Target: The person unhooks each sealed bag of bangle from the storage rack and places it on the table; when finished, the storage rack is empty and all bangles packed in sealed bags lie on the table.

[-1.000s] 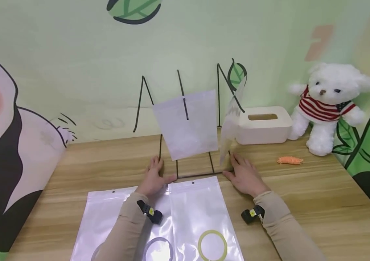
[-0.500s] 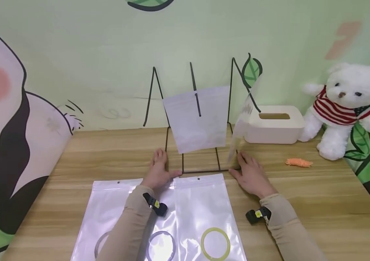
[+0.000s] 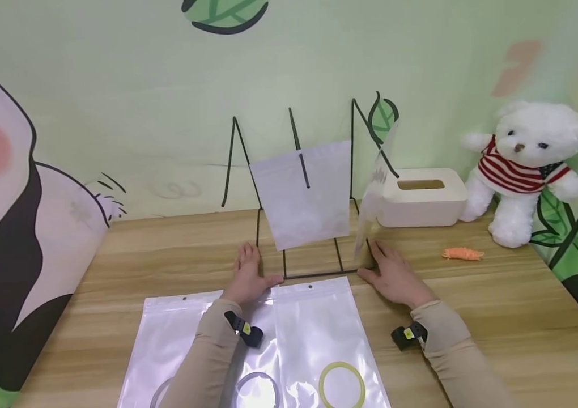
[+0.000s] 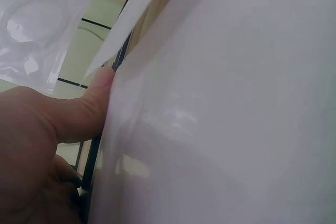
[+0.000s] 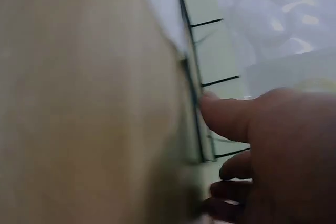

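A black wire rack [image 3: 314, 275] with upright bent prongs stands on the wooden table, near the wall. From its middle prong hangs a whitish plastic bag [image 3: 304, 209]; another bag [image 3: 369, 198] hangs at the right, seen nearly edge-on. My left hand [image 3: 248, 276] rests at the rack's front left corner, thumb on the front bar and fingers along the side. At the front right corner my right hand [image 3: 400, 277] lies likewise, its thumb touching the bar in the right wrist view. Flat zip bags [image 3: 319, 323] lie before the rack, one showing a yellow ring [image 3: 342, 364].
A white tissue box [image 3: 421, 209] stands behind the rack's right side, close to the wall. Beside it sits a white teddy bear [image 3: 518, 170] in a striped shirt. An orange bundle of cord [image 3: 463, 254] lies to the right of my right hand.
The head view has shifted slightly up, then back down. Both hands stay at the rack's front corners, and the bags hang as before.
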`<state>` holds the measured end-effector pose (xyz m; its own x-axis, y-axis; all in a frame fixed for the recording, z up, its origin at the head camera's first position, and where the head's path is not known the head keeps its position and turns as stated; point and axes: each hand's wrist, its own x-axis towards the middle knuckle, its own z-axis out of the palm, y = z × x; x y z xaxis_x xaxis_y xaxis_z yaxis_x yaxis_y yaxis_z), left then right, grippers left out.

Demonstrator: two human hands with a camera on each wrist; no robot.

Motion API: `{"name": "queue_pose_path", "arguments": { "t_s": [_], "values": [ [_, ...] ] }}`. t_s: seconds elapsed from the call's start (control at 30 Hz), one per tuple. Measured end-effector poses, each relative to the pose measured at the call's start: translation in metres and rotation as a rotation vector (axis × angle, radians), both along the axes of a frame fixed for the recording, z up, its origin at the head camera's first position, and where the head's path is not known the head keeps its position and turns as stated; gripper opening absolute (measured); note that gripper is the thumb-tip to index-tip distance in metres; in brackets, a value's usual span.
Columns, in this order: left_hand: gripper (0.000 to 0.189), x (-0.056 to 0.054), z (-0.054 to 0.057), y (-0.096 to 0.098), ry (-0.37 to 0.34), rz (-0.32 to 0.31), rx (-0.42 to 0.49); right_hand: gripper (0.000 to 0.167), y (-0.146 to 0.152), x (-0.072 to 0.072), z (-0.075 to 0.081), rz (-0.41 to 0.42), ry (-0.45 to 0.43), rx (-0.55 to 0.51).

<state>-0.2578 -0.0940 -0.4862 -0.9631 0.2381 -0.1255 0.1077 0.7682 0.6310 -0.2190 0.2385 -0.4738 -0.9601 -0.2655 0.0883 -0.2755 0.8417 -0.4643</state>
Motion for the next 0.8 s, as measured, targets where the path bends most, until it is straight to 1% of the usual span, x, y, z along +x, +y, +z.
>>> {"name": "queue_pose_path", "arguments": {
  "t_s": [0.07,0.13,0.2,0.27,0.33,0.4,0.47,0.53,0.6,0.7,0.73,0.8],
  "values": [
    [0.107,0.001,-0.001,-0.001,-0.006,0.002,-0.006,0.074,0.004,0.001,0.009,0.038,-0.052,-0.019],
    [0.106,0.002,0.000,-0.001,-0.008,0.004,-0.006,0.076,0.010,0.005,0.023,0.072,-0.127,-0.056],
    [0.106,0.003,0.002,0.000,-0.010,0.006,-0.008,0.077,0.017,0.010,0.044,0.088,-0.208,-0.065],
    [0.106,0.003,0.004,0.001,-0.005,0.004,-0.007,0.076,0.024,0.013,0.069,0.097,-0.263,-0.068],
    [0.106,0.004,0.006,0.001,-0.008,0.005,-0.004,0.072,0.033,0.015,0.094,0.103,-0.283,-0.072],
    [0.107,0.003,0.007,0.003,-0.008,0.002,-0.010,0.067,0.044,0.014,0.117,0.108,-0.270,-0.065],
    [0.108,0.002,0.008,0.005,-0.002,-0.003,-0.012,0.062,0.055,0.012,0.138,0.102,-0.268,-0.089],
    [0.108,0.000,0.008,0.006,-0.002,-0.004,-0.017,0.060,0.065,0.005,0.154,0.068,-0.267,-0.132],
    [0.109,-0.001,0.008,0.006,0.000,-0.003,-0.017,0.065,0.071,-0.005,0.166,-0.003,-0.262,-0.191],
    [0.109,0.000,0.007,0.004,-0.014,0.009,-0.016,0.072,0.071,-0.025,0.173,-0.138,-0.182,-0.326],
    [0.109,0.000,0.007,0.003,-0.018,0.012,-0.018,0.073,0.068,-0.030,0.172,-0.189,-0.145,-0.367],
    [0.109,0.001,0.006,0.000,-0.030,0.020,-0.018,0.072,0.062,-0.041,0.170,-0.258,-0.065,-0.455]
  ]
}}
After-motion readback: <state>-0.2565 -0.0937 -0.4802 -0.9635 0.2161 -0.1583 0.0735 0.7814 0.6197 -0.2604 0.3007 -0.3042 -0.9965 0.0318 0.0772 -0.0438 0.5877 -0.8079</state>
